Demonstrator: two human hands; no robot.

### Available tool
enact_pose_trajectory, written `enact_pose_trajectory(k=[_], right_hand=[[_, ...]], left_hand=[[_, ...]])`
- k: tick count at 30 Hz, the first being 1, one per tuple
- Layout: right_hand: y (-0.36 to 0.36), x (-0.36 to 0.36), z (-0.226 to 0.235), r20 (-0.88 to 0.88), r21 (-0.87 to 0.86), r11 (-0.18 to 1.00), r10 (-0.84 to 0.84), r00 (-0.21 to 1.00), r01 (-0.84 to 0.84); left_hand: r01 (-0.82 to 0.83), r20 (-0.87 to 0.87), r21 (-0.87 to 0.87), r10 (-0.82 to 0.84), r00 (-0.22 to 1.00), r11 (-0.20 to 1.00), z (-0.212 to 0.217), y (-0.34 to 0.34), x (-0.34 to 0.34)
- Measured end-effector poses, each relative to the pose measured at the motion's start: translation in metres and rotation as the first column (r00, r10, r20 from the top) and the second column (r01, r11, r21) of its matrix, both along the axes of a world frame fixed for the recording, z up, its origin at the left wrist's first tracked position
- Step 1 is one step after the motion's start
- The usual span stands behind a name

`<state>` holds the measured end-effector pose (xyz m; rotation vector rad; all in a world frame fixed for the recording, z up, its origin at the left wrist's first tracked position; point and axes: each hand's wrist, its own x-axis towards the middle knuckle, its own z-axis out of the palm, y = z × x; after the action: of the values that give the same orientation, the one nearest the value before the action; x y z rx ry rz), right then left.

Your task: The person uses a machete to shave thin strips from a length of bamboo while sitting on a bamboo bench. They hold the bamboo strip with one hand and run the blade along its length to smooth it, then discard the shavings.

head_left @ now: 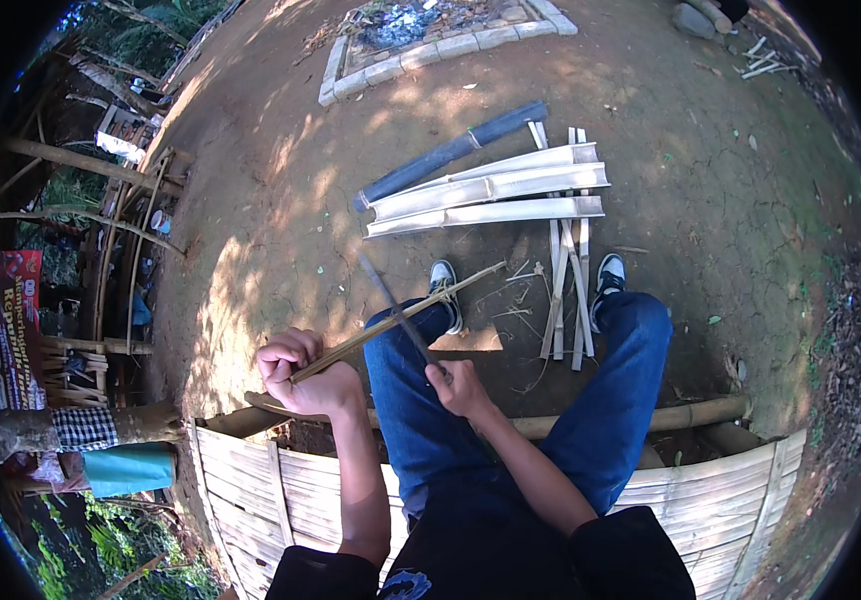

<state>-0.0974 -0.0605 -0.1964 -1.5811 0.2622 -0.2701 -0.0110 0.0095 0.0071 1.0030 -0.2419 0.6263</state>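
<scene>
Head view looks down on a person in blue jeans sitting on a woven bamboo platform [730, 500] with both feet on bare earth. The left hand [300, 372] is closed around the near end of a thin bamboo strip [400, 318], fingers wrapped tight, so the strip juts forward and up to the right over the left knee, where it is steadied for cutting. The right hand [458, 385] is closed on the handle of a long dark knife [395, 305], whose blade runs up and to the left and crosses the strip near its middle; the blade seems laid against the strip to shave or split it, though the contact itself is too fine to make out. On the ground ahead, well apart from the hands, lie three split bamboo halves [490, 190] side by side, hollow sides up, with a dark whole bamboo pole [450, 152] just beyond them. Between the shoes lies a loose bundle of narrower slats [565, 290], within easy reach. Thin shavings litter the soil there.
</scene>
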Motion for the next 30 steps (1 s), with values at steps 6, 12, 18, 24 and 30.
enact_pose_trajectory(k=[6,12,18,24,30], right_hand=[[-0.013,0.007,-0.026,-0.466,0.124,0.989,-0.017,0.884,0.084],[0.005,-0.004,0.017,0.028,0.1,0.972,0.209,0.978,-0.211],[0.006,0.009,-0.041,-0.008,-0.051,0.991,-0.124,0.992,0.124],[-0.012,0.019,-0.042,-0.487,0.13,0.99,0.021,0.873,0.048],[0.017,0.032,0.004,0.083,0.038,0.98,0.192,0.978,-0.196]], left_hand=[[0.07,0.091,0.03,-0.072,0.993,0.997,-0.008,0.024,0.013],[0.153,0.104,0.063,-0.159,0.982,0.986,-0.008,0.012,0.006],[0.069,0.036,-0.043,-0.068,0.997,0.997,-0.007,0.022,0.014],[0.05,0.043,0.035,-0.051,0.998,0.998,-0.016,0.057,0.031],[-0.054,-0.029,-0.008,0.054,0.998,0.999,-0.006,0.048,0.042]])
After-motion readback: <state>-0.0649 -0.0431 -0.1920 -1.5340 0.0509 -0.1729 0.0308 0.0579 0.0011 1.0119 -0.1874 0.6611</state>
